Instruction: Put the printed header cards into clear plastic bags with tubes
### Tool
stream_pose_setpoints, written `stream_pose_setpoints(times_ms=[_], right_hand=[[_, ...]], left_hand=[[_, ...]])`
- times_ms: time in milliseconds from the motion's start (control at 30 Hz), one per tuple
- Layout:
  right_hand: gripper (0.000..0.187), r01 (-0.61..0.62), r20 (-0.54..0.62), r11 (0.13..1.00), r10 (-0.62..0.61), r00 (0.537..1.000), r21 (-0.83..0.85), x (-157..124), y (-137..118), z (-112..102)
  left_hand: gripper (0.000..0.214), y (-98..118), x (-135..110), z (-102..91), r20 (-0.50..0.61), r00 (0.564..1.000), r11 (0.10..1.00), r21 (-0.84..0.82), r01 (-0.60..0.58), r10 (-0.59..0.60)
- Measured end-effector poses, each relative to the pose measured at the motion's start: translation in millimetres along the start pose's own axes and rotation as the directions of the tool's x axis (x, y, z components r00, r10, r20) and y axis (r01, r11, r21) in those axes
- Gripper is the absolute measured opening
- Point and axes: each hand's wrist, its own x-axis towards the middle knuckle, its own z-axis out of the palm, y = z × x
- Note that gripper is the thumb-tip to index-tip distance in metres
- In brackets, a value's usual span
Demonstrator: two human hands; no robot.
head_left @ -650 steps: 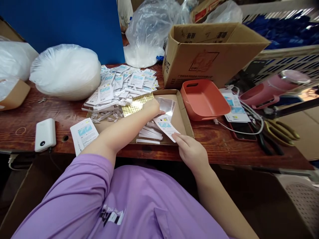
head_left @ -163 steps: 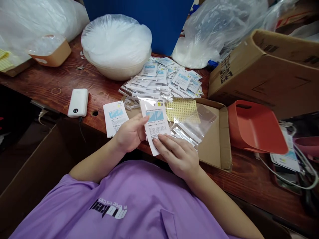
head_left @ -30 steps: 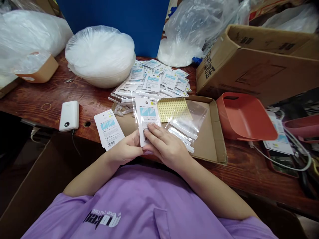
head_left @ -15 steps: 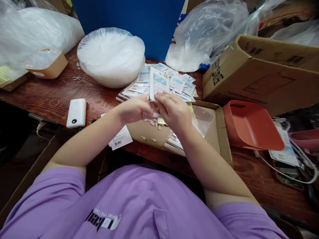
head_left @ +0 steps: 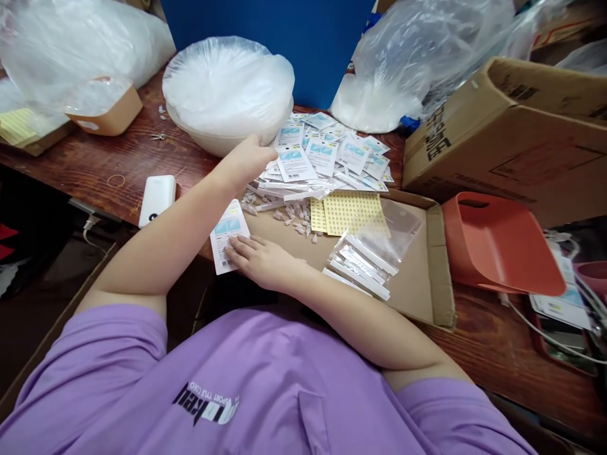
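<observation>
My left hand (head_left: 251,158) reaches over the pile of packaged cards (head_left: 351,151), beside the white bowl. Its thumb and fingers are closed at the left edge of one white and blue packaged card (head_left: 296,165) on top. My right hand (head_left: 265,260) lies fairly flat, fingers apart, its fingertips resting on a printed card (head_left: 227,230) at the left edge of the cardboard tray (head_left: 420,278). Small pale plastic pieces (head_left: 298,221), yellow sticker sheets (head_left: 355,212) and clear plastic sleeves (head_left: 363,265) lie in the tray.
A bowl (head_left: 227,95) full of white plastic bags stands behind my left hand. To the right are a red bin (head_left: 502,246) and a cardboard box (head_left: 512,139). A white power bank (head_left: 157,199), keys (head_left: 159,136) and an orange container (head_left: 107,110) sit on the left.
My hands were together over the tray with a packaged card. Now they are apart: the left has moved to the pile with a card, the right down to the printed card at the left.
</observation>
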Motion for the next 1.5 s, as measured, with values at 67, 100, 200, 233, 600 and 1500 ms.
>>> stream_pose_setpoints(times_ms=[67,100,200,233,600,1500], right_hand=[[0.037,-0.001,-0.041,0.999,-0.001,0.999,-0.046,2.1,-1.9,2.5],[0.035,-0.001,-0.059,0.998,-0.003,0.998,-0.059,1.1,-1.6,2.0],[0.029,-0.006,-0.130,0.998,-0.002,0.992,-0.066,-8.9,-1.1,-2.6],[0.027,-0.009,-0.176,0.998,-0.003,0.984,-0.064,-14.8,-1.5,-4.7],[0.019,-0.292,-0.672,0.946,0.125,0.730,-0.141,-198.4,-20.3,-16.6],[0.024,-0.349,-0.822,0.937,0.210,0.530,0.014,-238.6,-27.7,-1.0]], left_hand=[[0.030,-1.3,-11.0,-9.7,0.008,0.994,0.990,0.087,-0.112,0.111],[0.029,-2.5,-17.1,-13.4,0.032,0.986,0.979,0.119,-0.165,0.162],[0.024,-5.0,-32.5,-15.8,0.139,0.961,0.935,0.233,-0.266,0.239],[0.022,-5.1,-35.4,-13.0,0.175,0.954,0.913,0.290,-0.286,0.244],[0.025,-19.8,-25.1,130.9,0.589,0.806,0.637,0.600,-0.485,0.059],[0.017,3.7,-98.4,134.2,0.616,0.700,0.606,-0.415,0.679,-0.361]])
